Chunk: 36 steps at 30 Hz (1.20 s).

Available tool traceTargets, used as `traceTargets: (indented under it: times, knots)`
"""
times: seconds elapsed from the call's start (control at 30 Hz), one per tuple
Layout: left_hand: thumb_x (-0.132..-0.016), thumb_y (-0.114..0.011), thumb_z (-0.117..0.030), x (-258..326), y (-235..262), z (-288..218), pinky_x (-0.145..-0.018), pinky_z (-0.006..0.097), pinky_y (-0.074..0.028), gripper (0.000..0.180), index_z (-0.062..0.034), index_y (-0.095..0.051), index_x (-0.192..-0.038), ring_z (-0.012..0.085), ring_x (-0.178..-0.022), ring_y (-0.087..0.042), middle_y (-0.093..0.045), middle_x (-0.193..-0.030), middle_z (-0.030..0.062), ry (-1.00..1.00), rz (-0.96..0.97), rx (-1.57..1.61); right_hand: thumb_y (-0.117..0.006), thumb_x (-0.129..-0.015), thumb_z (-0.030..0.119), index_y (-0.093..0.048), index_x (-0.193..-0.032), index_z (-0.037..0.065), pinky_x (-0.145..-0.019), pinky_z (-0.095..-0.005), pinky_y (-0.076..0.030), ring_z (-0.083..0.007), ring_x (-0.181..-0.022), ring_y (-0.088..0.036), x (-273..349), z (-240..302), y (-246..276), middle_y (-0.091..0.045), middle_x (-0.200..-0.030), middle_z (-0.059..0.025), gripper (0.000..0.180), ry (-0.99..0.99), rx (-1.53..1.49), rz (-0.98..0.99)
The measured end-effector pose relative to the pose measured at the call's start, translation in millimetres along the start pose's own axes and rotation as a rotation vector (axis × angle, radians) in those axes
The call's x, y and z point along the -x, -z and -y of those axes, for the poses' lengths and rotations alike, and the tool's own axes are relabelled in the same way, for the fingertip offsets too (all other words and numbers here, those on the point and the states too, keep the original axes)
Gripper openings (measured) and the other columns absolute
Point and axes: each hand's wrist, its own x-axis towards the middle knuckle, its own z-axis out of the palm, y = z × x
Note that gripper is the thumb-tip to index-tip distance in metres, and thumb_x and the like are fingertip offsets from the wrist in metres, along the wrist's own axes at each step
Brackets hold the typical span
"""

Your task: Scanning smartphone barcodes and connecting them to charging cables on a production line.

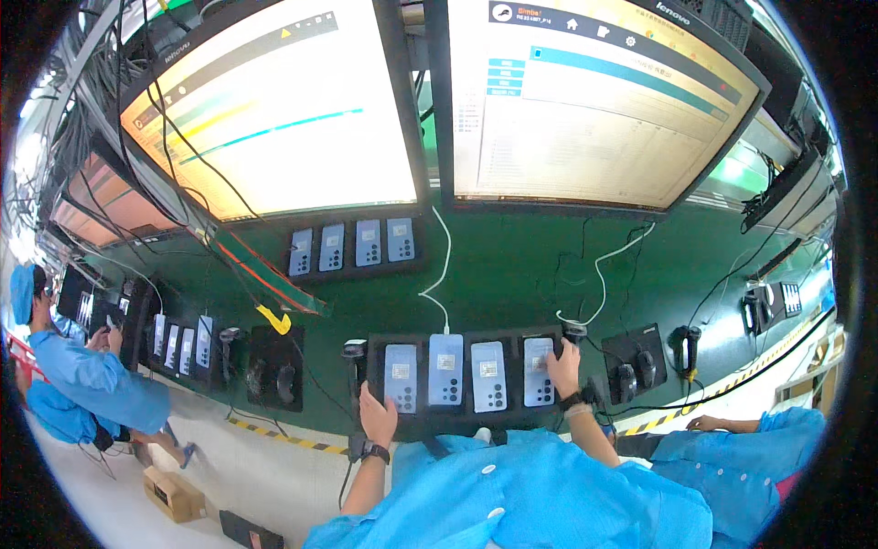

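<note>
My left hand (378, 418) is beside the lower left corner of a dark tray (422, 427), fingers stretched upward and nothing visible in them. The tray holds several blue smartphones, backs up. The leftmost smartphone (401, 371) is nearest that hand. A white cable (447, 317) runs into the top of the second smartphone (445, 357). Beside it lies a third smartphone (488, 382). At the tray's right end, my right hand (564, 368) closes on the right edge of the fourth smartphone (536, 380); its fingertips are close below a black handheld scanner (573, 330).
Two large monitors (594, 119) stand behind the green bench (512, 265). Another phone tray (352, 265) lies below the left one. A second scanner (355, 352) stands left of my tray; a mouse (626, 382) lies right. Co-workers (91, 375) are at both sides. Loose cables hang left.
</note>
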Motion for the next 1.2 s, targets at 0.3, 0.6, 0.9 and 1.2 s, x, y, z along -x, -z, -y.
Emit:
traceTargets:
  times: [0.3,0.6,0.9,1.2]
  knots:
    - [-0.096,-0.052,-0.033,-17,-15,5,-0.081,0.053,-0.05,0.04,0.0012,-0.057,-0.115,0.0405,-0.099,-0.062,-0.065,-0.107,0.0212,0.218,-0.055,-0.149,-0.065,-0.081,0.013,-0.043,-0.137,-0.002,-0.107,-0.051,-0.035,-0.0428,-0.126,-0.042,68,-3,13,-0.045,-0.136,-0.0242,0.062,-0.058,0.24,-0.082]
    - [-0.094,-0.054,-0.035,-18,-20,10,-0.077,0.051,-0.05,0.038,0.0,-0.06,-0.108,0.0399,-0.095,-0.063,-0.065,-0.102,0.0197,0.175,-0.109,-0.144,-0.062,-0.083,0.009,-0.049,-0.128,-0.005,-0.101,-0.0505,-0.04,-0.0448,-0.118,-0.046,73,-17,-3,-0.047,-0.127,-0.0274,0.049,-0.103,0.164,-0.157]
    - [-0.096,-0.05,-0.039,-18,-20,12,-0.082,0.053,-0.049,0.044,0.0014,-0.058,-0.112,0.0428,-0.101,-0.061,-0.065,-0.107,0.0234,0.196,-0.073,-0.13,-0.057,-0.092,0.014,-0.05,-0.129,-0.005,-0.097,-0.0489,-0.042,-0.0435,-0.111,-0.05,78,-23,-1,-0.051,-0.123,-0.0266,0.042,-0.158,0.098,-0.086]
    - [-0.096,-0.05,-0.038,-18,-20,14,-0.081,0.054,-0.048,0.042,0.0009,-0.057,-0.109,0.0434,-0.098,-0.061,-0.064,-0.104,0.0233,0.183,-0.094,-0.086,-0.057,-0.091,0.014,-0.051,-0.129,-0.005,-0.098,-0.0482,-0.04,-0.0424,-0.112,-0.049,79,-26,-6,-0.052,-0.12,-0.024,0.043,-0.14,0.098,-0.136]
